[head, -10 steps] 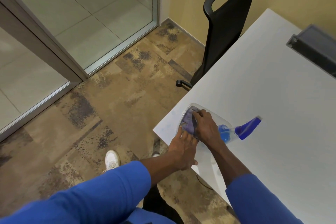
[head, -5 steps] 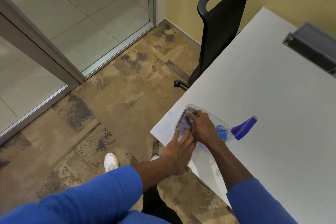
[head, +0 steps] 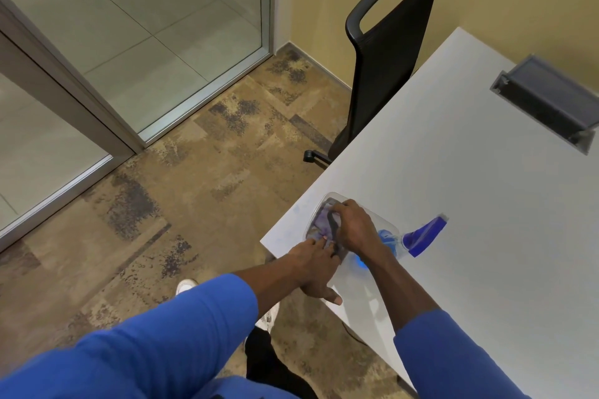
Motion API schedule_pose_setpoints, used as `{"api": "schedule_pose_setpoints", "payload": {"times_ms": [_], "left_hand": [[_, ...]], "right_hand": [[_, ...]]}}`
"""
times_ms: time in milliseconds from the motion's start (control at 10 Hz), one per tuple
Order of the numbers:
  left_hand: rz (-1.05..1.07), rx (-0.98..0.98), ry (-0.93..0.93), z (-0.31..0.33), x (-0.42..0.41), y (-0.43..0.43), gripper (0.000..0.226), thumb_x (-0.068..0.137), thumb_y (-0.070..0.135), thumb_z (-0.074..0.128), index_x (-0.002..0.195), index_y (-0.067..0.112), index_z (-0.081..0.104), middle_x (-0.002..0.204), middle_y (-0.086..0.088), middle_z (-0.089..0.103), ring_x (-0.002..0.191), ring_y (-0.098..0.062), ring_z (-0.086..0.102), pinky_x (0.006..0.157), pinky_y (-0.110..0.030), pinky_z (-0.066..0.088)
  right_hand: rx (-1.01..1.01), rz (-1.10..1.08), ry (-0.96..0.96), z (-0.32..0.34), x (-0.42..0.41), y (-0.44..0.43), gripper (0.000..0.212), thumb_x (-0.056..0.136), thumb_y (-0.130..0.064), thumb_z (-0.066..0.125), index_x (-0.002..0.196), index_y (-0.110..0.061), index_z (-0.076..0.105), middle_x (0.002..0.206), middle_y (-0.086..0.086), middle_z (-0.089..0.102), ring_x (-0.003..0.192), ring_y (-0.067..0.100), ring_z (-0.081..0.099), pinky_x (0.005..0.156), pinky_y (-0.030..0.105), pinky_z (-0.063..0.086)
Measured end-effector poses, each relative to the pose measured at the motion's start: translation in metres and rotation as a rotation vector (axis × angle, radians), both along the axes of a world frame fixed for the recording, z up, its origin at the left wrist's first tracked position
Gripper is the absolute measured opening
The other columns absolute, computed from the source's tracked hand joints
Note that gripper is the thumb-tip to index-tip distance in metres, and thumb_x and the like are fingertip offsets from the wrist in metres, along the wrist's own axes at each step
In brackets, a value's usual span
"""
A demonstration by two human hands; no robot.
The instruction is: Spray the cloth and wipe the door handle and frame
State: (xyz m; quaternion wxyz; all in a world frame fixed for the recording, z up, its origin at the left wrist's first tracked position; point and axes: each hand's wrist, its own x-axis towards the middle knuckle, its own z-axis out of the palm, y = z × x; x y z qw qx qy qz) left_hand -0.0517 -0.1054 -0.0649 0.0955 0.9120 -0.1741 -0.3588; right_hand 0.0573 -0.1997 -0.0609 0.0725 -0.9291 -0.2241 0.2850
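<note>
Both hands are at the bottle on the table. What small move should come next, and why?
Probably slide the dark band off the spray bottle. The right hand pinches this band, which crosses the purple cloth on the bottle, while the left hand rests its fingers at the cloth's edge. The cloth seems pinned under it, so it must come free first.
</note>
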Motion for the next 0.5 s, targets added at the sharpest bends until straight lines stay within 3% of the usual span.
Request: {"api": "schedule_pose_setpoints", "payload": {"times_ms": [100, 200, 300, 400, 500], "left_hand": [[0.050, -0.112, -0.056, 0.006, -0.007, 0.011, 0.103, 0.107, 0.074, 0.058, 0.178, 0.005, 0.030, 0.187, -0.018, 0.030, 0.173, -0.043, 0.028, 0.141, -0.055, 0.026], [0.241, -0.310, -0.110, 0.010, -0.022, 0.026, 0.078, 0.107, 0.057, 0.072, 0.166, 0.009, 0.053, 0.170, -0.013, 0.054, 0.154, -0.034, 0.051, 0.126, -0.048, 0.046], [0.399, -0.400, -0.175, 0.020, -0.034, 0.042, 0.055, 0.106, 0.044, 0.075, 0.153, 0.016, 0.067, 0.161, -0.004, 0.062, 0.146, -0.025, 0.057, 0.118, -0.045, 0.053], [0.453, -0.316, -0.298, 0.030, -0.036, 0.068, 0.035, 0.107, 0.037, 0.069, 0.134, 0.016, 0.077, 0.141, -0.004, 0.074, 0.136, -0.027, 0.062, 0.112, -0.043, 0.051], [0.612, -0.158, -0.437, 0.043, -0.036, 0.106, 0.026, 0.108, 0.039, 0.064, 0.116, 0.021, 0.081, 0.119, -0.002, 0.082, 0.115, -0.029, 0.071, 0.100, -0.037, 0.046]], "right_hand": [[-0.020, -0.110, -0.012, 0.009, 0.000, 0.005, 0.041, 0.105, -0.017, 0.062, 0.145, -0.013, 0.056, 0.146, 0.016, 0.056, 0.130, 0.036, 0.058, 0.109, 0.042, 0.048], [-0.096, -0.170, 0.044, 0.021, 0.001, 0.018, 0.060, 0.104, -0.048, 0.064, 0.153, -0.017, 0.048, 0.156, 0.007, 0.053, 0.142, 0.023, 0.055, 0.120, 0.032, 0.040], [-0.036, -0.183, 0.029, 0.037, -0.005, 0.028, 0.058, 0.102, -0.045, 0.070, 0.150, -0.019, 0.052, 0.153, 0.008, 0.057, 0.139, 0.024, 0.057, 0.121, 0.036, 0.042], [0.106, -0.139, -0.104, 0.055, -0.019, 0.045, 0.044, 0.101, -0.024, 0.073, 0.143, -0.023, 0.061, 0.144, 0.008, 0.063, 0.131, 0.025, 0.062, 0.112, 0.039, 0.052], [0.240, -0.159, -0.162, 0.069, -0.026, 0.064, 0.033, 0.106, -0.018, 0.063, 0.139, -0.023, 0.067, 0.142, 0.008, 0.065, 0.127, 0.026, 0.063, 0.106, 0.039, 0.053]]}}
